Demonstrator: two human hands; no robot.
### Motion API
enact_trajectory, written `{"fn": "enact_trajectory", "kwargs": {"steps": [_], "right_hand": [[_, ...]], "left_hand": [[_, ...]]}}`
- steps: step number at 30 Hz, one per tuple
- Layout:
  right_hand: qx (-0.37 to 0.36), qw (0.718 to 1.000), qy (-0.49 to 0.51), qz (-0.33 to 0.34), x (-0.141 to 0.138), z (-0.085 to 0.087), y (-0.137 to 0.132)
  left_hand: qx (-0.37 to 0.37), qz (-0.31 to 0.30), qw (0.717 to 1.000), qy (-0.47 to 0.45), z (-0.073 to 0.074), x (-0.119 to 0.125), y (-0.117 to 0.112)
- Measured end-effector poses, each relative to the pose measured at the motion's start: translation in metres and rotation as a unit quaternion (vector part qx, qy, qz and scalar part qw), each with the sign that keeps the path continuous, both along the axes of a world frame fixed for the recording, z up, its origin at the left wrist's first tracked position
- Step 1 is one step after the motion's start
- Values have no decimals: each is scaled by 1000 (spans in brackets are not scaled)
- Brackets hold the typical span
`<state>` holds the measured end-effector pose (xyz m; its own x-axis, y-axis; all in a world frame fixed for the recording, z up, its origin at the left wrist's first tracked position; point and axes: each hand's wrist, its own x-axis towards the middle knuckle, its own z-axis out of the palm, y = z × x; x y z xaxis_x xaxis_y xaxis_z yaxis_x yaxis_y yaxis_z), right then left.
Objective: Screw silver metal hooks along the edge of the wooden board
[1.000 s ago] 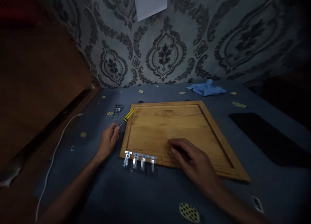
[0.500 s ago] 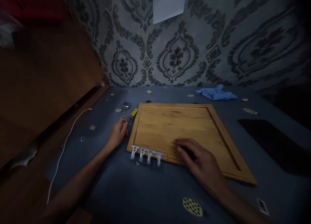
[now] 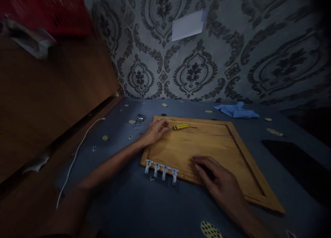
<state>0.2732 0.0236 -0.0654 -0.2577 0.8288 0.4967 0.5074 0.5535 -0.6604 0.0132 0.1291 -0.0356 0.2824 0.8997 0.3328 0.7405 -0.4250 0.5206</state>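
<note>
A wooden cabinet door [image 3: 204,141] lies flat on the blue patterned cloth. Over its left part, my left hand [image 3: 156,130] is closed around the shaft end of a screwdriver [image 3: 181,126], whose yellow-and-black handle points right. My right hand [image 3: 219,179] is above the door's near edge, fingertips and thumb drawn together; whatever they may pinch is too small to make out. Several metal hinges [image 3: 164,172] sit in a row along the near left edge, their arms jutting toward me. Small dark holes show in the door's edge between the hinges and my right hand.
Loose metal parts [image 3: 140,118] lie beyond the door's left corner. A blue cloth [image 3: 236,110] is at the back right, and a dark flat object [image 3: 292,162] lies right of the door. A white cable [image 3: 77,152] runs along the left beside wooden furniture [image 3: 57,86].
My left hand has moved from beside the door to over its left part, carrying the screwdriver, which has swung to point right. My right hand keeps its place on the door. The view has shifted slightly.
</note>
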Motion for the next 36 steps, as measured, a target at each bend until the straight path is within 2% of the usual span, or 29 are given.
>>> {"fn": "enact_trajectory", "kwargs": {"steps": [3, 5, 8, 12, 16, 20, 28, 31, 36], "right_hand": [[-4, 1000, -6, 0, 1, 0, 0], [-6, 1000, -9, 3, 2, 0, 0], [-3, 1000, -7, 4, 2, -1, 1], [-1, 1000, -8, 5, 3, -3, 1], [-2, 1000, -11, 8, 5, -5, 1], [24, 1000, -14, 10, 6, -6, 2], [50, 998, -27, 11, 10, -8, 3], [70, 997, -28, 14, 10, -9, 5], [72, 997, -21, 11, 11, -14, 9]], "left_hand": [[24, -5, 1000, 10, -1, 1, 0], [34, 12, 999, 12, -3, -13, -5], [41, 72, 997, 11, -8, -52, -12], [51, 183, 982, 12, -18, -111, -18], [46, 231, 972, 21, -30, -143, -19], [39, 216, 975, 36, -35, -146, -18], [42, 209, 976, 40, -33, -143, -22], [45, 216, 975, 32, -31, -146, -9], [44, 210, 976, 30, -28, -149, 28]]}}
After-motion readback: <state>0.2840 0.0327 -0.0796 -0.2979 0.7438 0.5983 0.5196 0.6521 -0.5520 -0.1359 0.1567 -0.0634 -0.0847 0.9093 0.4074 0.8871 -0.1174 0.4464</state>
